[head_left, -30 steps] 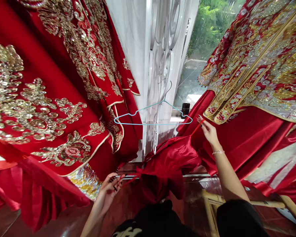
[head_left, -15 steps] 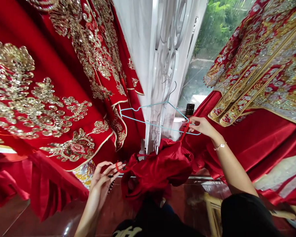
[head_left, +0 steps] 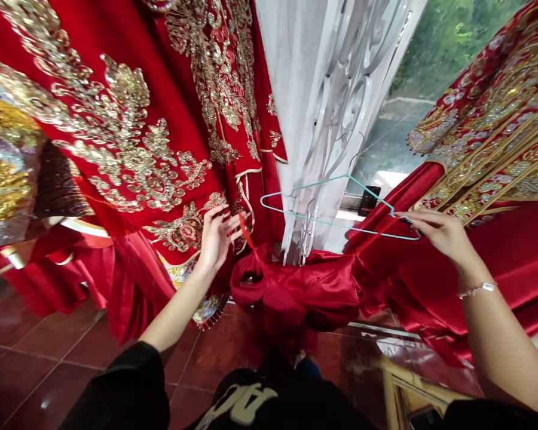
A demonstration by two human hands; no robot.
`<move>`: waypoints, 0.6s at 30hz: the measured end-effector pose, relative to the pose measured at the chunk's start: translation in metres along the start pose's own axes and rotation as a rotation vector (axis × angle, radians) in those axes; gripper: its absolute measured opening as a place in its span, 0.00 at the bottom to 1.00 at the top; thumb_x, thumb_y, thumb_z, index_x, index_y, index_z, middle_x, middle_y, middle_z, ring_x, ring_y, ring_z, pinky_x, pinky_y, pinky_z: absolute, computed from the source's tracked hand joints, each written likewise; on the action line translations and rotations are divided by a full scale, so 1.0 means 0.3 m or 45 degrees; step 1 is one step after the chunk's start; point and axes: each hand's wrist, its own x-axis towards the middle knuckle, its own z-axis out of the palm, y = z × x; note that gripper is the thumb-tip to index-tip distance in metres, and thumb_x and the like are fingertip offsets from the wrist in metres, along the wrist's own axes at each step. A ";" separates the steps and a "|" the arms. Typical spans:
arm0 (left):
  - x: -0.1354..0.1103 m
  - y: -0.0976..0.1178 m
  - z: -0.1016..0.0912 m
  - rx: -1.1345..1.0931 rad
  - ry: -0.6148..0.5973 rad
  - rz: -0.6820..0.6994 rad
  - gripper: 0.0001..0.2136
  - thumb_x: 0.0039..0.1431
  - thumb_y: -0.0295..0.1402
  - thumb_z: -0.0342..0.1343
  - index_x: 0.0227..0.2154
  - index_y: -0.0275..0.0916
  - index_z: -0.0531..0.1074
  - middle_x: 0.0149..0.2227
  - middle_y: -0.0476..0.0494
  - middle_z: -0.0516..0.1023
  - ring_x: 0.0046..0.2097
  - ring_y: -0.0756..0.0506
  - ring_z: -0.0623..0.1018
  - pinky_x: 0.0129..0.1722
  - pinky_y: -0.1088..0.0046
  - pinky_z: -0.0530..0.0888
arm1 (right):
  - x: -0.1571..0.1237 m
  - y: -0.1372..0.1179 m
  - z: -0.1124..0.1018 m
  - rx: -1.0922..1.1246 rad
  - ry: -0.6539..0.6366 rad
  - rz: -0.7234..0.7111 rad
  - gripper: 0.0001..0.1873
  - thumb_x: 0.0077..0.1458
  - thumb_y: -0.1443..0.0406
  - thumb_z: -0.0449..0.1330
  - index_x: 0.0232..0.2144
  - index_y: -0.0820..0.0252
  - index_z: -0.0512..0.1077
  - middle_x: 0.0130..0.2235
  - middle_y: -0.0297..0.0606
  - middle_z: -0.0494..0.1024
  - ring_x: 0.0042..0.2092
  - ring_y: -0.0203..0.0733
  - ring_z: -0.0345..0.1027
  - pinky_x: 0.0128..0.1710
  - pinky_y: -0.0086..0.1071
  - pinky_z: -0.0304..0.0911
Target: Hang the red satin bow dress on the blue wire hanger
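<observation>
A red satin garment [head_left: 296,292] hangs bunched in front of my body. Its red strap [head_left: 245,232] is looped over the fingers of my left hand [head_left: 216,239], drawn up and to the left. My right hand [head_left: 439,230] pinches the right end of a thin light-blue wire hanger [head_left: 323,218]. At that end another red strap seems to run down from the hanger's notch to the garment. The hanger's left end is free, a little above and right of my left hand, and its hook points up.
Red robes with gold sequin embroidery [head_left: 130,149] hang on the left, and another beaded red garment [head_left: 497,137] on the right. Between them stand a white scrolled metal frame [head_left: 341,107] and a window. A phone [head_left: 368,200] leans there. A wooden stool [head_left: 394,388] is below right.
My left hand has risen with the strap and come closer to the hanger's left end. My right hand has shifted toward the hanger's tip. The whole view has swung left.
</observation>
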 end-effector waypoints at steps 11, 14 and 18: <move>0.256 0.051 0.115 0.170 -0.181 -0.139 0.22 0.63 0.54 0.54 0.49 0.45 0.60 0.31 0.45 0.81 0.40 0.44 0.83 0.38 0.71 0.75 | 0.016 0.056 -0.022 0.252 -0.067 0.226 0.17 0.46 0.53 0.69 0.34 0.57 0.86 0.30 0.45 0.82 0.26 0.38 0.64 0.26 0.33 0.61; 0.263 0.071 0.169 0.215 -0.304 -0.123 0.21 0.65 0.53 0.51 0.51 0.44 0.60 0.31 0.44 0.81 0.38 0.44 0.83 0.36 0.71 0.75 | 0.019 0.048 -0.021 0.242 -0.113 0.230 0.24 0.44 0.47 0.69 0.35 0.59 0.85 0.26 0.43 0.79 0.25 0.38 0.63 0.25 0.32 0.60; 0.270 0.092 0.261 0.305 -0.452 -0.132 0.18 0.69 0.49 0.47 0.51 0.42 0.60 0.31 0.44 0.79 0.34 0.43 0.82 0.36 0.67 0.76 | 0.013 0.025 -0.010 0.212 -0.145 0.244 0.27 0.44 0.43 0.69 0.33 0.59 0.85 0.19 0.37 0.72 0.23 0.37 0.60 0.25 0.33 0.59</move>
